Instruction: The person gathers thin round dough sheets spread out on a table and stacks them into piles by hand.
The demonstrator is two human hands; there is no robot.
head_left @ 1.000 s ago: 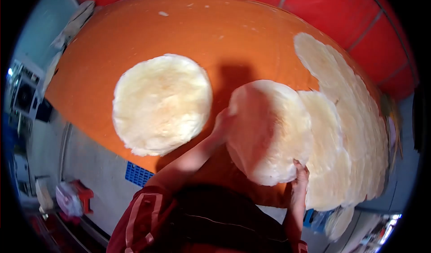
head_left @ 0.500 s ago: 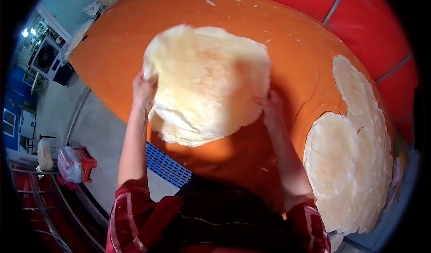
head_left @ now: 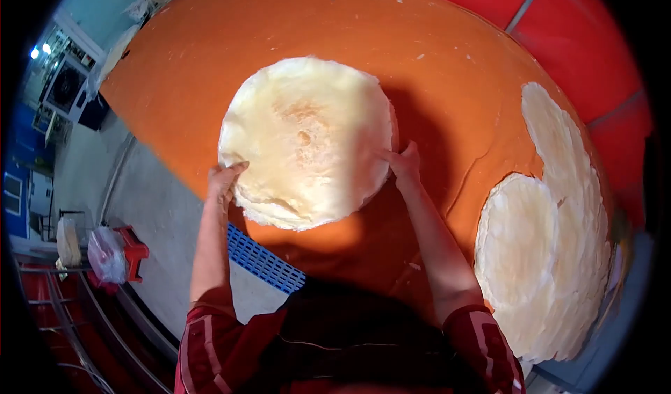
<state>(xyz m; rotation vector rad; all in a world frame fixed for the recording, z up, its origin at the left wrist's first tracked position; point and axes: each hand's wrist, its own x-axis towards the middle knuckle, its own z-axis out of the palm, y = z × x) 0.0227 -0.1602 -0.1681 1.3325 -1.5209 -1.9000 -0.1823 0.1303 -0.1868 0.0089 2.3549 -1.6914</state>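
Note:
A round, pale flatbread (head_left: 314,125) with a browned patch at its centre is held over the orange table; it looks like a thick piece or several layers together. My left hand (head_left: 225,177) grips its lower left edge, thumb on top. On the opposite edge my right hand (head_left: 405,163) pinches it, also with the thumb over the top. The fingers under the bread are hidden. A fold or crease shows near the bread's lower left rim. To the right, a spread-out pile of overlapping flatbreads (head_left: 552,254) lies on the table.
The orange tabletop (head_left: 279,17) carries a few pale scraps and a wrinkle on the right. Red panels (head_left: 580,45) border it at the far right. At lower left are a blue perforated mat (head_left: 265,258), a red stool (head_left: 135,254) with a plastic bag (head_left: 107,254), and metal rails (head_left: 91,324).
The bread has turned flatter and rounder in view, its far edge drawing closer. My right hand has shifted left; my left hand has come slightly nearer to my body.

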